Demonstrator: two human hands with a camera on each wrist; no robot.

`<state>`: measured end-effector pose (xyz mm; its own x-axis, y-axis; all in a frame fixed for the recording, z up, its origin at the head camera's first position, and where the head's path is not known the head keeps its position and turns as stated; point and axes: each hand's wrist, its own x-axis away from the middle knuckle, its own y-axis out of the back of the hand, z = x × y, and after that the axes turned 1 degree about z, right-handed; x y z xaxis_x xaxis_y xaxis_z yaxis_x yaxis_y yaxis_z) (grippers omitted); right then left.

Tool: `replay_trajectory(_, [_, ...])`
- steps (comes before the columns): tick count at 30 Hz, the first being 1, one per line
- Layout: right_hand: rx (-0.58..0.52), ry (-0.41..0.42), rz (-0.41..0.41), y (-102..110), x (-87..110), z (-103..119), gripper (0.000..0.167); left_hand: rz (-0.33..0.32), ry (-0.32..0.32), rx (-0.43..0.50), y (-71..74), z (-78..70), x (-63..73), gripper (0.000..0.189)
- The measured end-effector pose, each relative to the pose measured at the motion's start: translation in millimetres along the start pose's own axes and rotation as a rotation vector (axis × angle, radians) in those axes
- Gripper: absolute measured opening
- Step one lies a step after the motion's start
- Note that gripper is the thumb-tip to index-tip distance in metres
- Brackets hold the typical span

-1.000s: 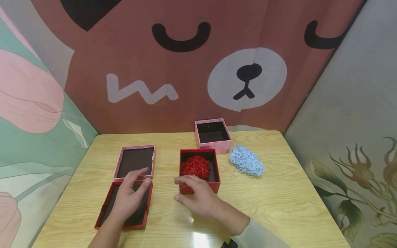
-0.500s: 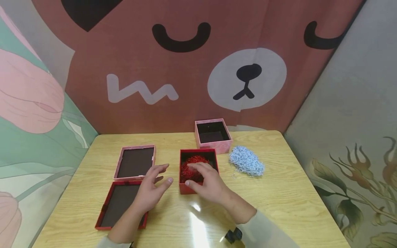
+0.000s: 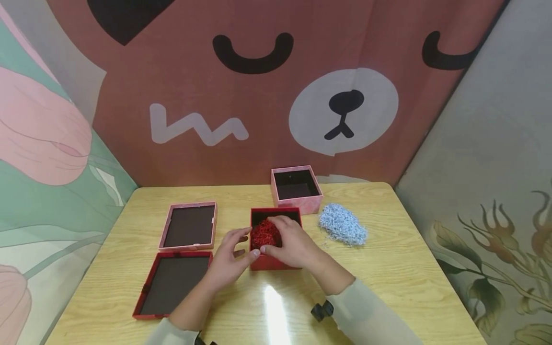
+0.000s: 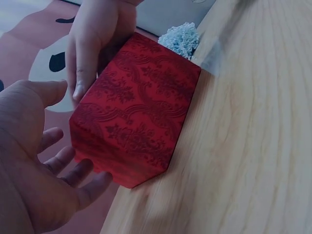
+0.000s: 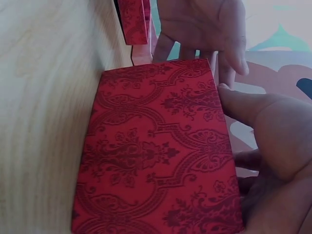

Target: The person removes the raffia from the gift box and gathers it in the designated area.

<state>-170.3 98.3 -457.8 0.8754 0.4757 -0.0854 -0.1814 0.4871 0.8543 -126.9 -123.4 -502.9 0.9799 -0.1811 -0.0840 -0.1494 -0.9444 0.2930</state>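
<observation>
A red box (image 3: 276, 262) with a dark inside stands mid-table, holding a tangle of red shredded paper (image 3: 264, 234). My right hand (image 3: 293, 243) reaches over its right side. Those fingers extend down inside along the shreds, and the thumb lies at the near rim; the wall hides the fingertips in the right wrist view. By the left wall is my left hand (image 3: 229, 258), fingers spread and nothing held; its thumb tip comes close to the right thumb. The left wrist view shows the box's patterned red side (image 4: 141, 102) between both hands.
A red lid (image 3: 172, 282) and a pink lid (image 3: 189, 225) lie inside-up at the left. Behind the red box stands a pink box (image 3: 308, 206), with a heap of pale blue shredded paper (image 3: 342, 224) to its right. A wall rises behind the table (image 3: 388, 278).
My left hand has moved right from above the red lid to the red box's left side. My right hand has advanced from the box's front-left to over it, fingers now down inside.
</observation>
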Motion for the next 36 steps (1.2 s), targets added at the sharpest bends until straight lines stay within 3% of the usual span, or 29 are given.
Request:
replay_trajectory(11, [0.06,-0.076,0.155,5.3,-18.8,4.2,0.101,-0.02,0.062,0.01,-9.3,4.7,-2.3,0.072])
replay_trajectory(23, [0.103,-0.168,0.283,-8.5,-41.0,-1.5,0.112,-0.023,0.067,0.011,-9.4,4.2,-2.5,0.073])
replay_trajectory(36, [0.12,-0.128,0.34,-27.3,-50.6,-11.1,0.106,-0.026,0.076,0.044,-9.1,3.7,-2.5,0.074])
